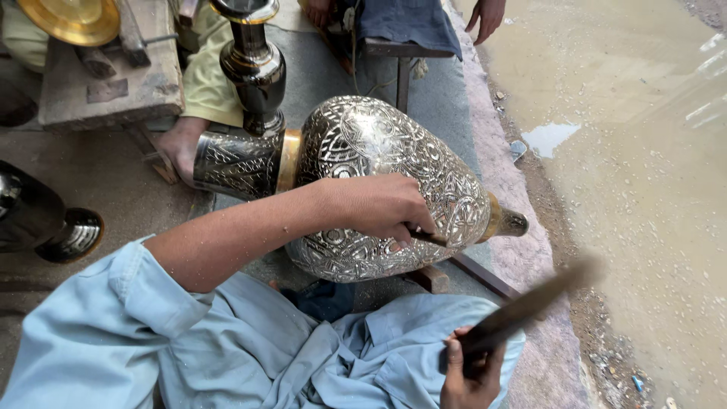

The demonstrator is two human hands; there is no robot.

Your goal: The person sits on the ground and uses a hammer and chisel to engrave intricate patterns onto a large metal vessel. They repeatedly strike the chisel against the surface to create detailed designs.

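Head view: left hand grips a small chisel against the engraved metal vase lying mid-frame; right hand, lower right, clasps a blurred hammer stick. Engraving covers most of the visible body.

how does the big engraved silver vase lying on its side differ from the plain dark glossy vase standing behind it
The engraved silver vase lies on its side; the dark glossy vase stands upright. The silver one is covered in fine floral engraving, the dark one is smooth and plain. The silver one is much broader and bulbous, the dark one slim and waisted. The left hand presses a small tool on the silver vase; nothing touches the dark one. Both are shiny metal with gold-coloured bands.
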